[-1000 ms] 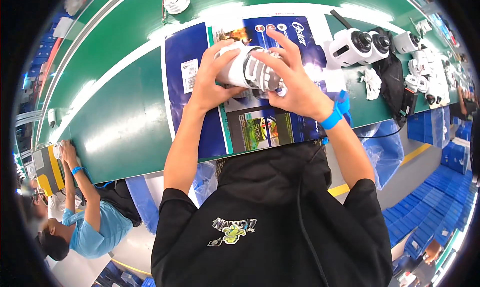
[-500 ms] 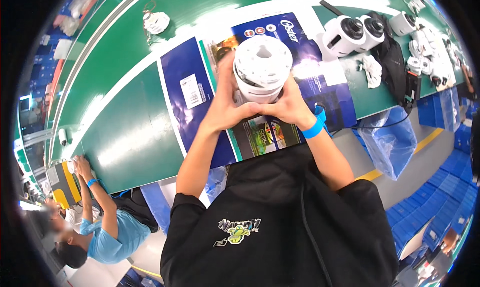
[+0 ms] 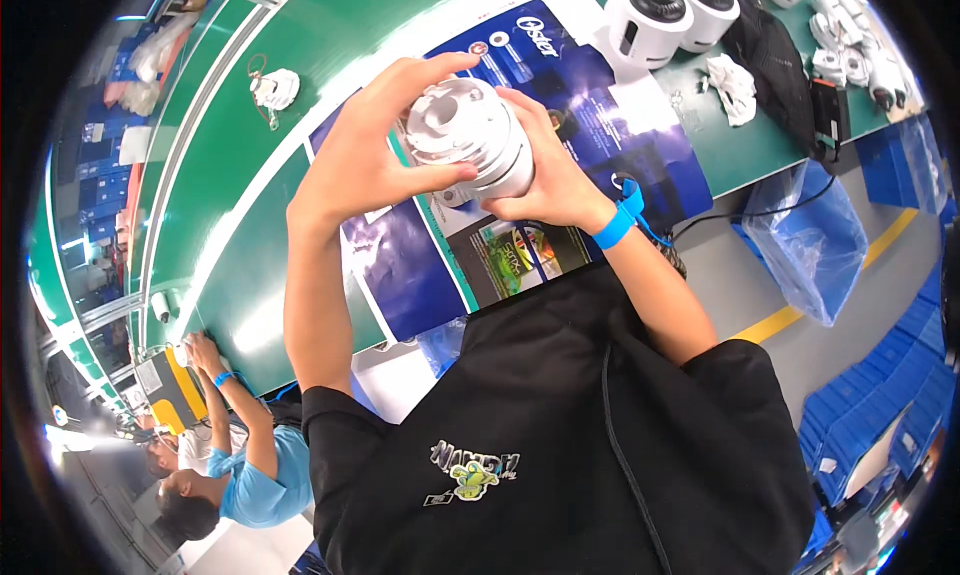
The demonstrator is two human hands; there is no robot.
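A white cylindrical housing [image 3: 480, 140], with a ringed top and a round central hole, is held tilted above a printed blue cardboard sheet. My right hand [image 3: 545, 170] is closed around the side of its body, thumb at the near side. My left hand [image 3: 375, 140] curves over the ringed end, its thumb lying across the rim and its index finger arched over the far edge. The left hand's other fingers are mostly hidden. A blue strap [image 3: 622, 222] circles my right wrist.
The blue sheet [image 3: 640, 165] lies on a green table [image 3: 265, 170]. A small white part with wire [image 3: 275, 90] sits left; white dome-camera units [image 3: 650, 20], crumpled white material [image 3: 732, 90] and a black bag [image 3: 775, 70] stand right. A co-worker [image 3: 265, 480] works at lower left.
My left hand has risen from the housing's side to its ringed end. The housing has moved left in view and tilted, while my right hand keeps its hold. The view has shifted too.
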